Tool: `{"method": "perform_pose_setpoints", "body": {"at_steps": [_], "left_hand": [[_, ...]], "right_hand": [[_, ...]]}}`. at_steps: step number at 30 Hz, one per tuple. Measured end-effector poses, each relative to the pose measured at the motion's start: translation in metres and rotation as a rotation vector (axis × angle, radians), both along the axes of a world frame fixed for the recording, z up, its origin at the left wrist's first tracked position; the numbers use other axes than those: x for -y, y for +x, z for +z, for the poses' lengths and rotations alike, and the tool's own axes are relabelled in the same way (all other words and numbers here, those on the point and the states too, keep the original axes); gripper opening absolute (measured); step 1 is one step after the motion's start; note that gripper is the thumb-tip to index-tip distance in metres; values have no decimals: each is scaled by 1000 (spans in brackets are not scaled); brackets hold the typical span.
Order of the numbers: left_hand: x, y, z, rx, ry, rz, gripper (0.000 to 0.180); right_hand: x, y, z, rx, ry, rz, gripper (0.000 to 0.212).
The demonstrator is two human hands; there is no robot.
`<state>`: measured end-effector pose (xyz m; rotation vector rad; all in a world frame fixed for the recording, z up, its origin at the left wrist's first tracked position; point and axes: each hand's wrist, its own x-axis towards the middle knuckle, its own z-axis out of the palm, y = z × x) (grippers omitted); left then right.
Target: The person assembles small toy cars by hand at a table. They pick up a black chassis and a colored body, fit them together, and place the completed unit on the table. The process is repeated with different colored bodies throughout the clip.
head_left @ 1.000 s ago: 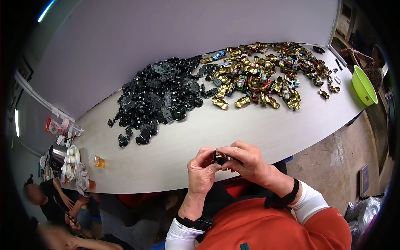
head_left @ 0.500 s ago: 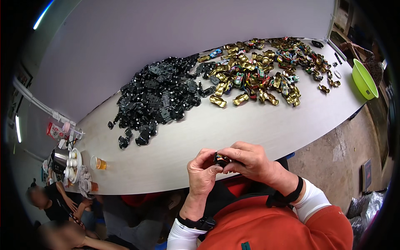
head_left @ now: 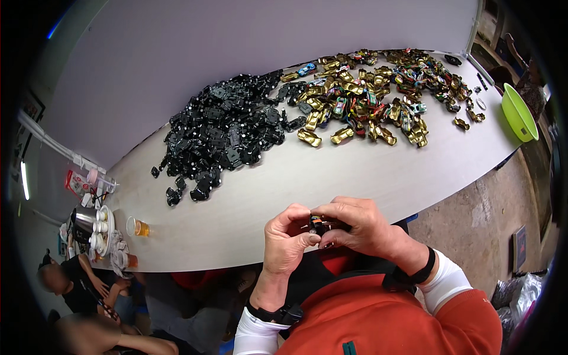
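Note:
Between the fingertips of both hands sits a small toy car (head_left: 318,224), dark with an orange patch, mostly covered by fingers. My left hand (head_left: 285,241) pinches it from the left with thumb and fingers. From the other side my right hand (head_left: 357,226) grips it, thumb below and fingers curled above. Both are just over the table's near edge. Beyond them lies a heap of black toy car chassis (head_left: 228,133) with small wheels. To its right spreads a pile of toy car bodies (head_left: 370,100), many gold, others multicoloured.
The pale table (head_left: 266,198) curves toward me. A green basin (head_left: 518,113) stands at its right end. On the left are a cup of amber drink (head_left: 141,228), a tray with white cups (head_left: 107,243) and a metal pot (head_left: 84,219). Two people sit at lower left.
The toy car has turned a little between my fingers, and more of its orange part shows. My fingers have shifted around it, the right thumb moving slightly; both hands still hold it.

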<state>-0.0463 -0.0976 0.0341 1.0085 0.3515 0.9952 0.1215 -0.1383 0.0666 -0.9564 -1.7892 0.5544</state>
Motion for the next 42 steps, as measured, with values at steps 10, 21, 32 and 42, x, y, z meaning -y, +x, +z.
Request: {"method": "perform_pose_setpoints", "body": {"at_steps": [10,21,32,42], "left_hand": [[-2,-8,4,-83,-10,-105,29],[4,8,-3,76,-18,-51,32],[6,9,1,96,-57,-29,31],[2,7,-4,66,-54,-53,31]], "right_hand": [[2,2,-12,-2,-31,94,37],[7,5,-12,-265,-109,40,32],[8,5,-9,-282,-170,58,34],[9,7,-8,-171,-181,70,29]]}}
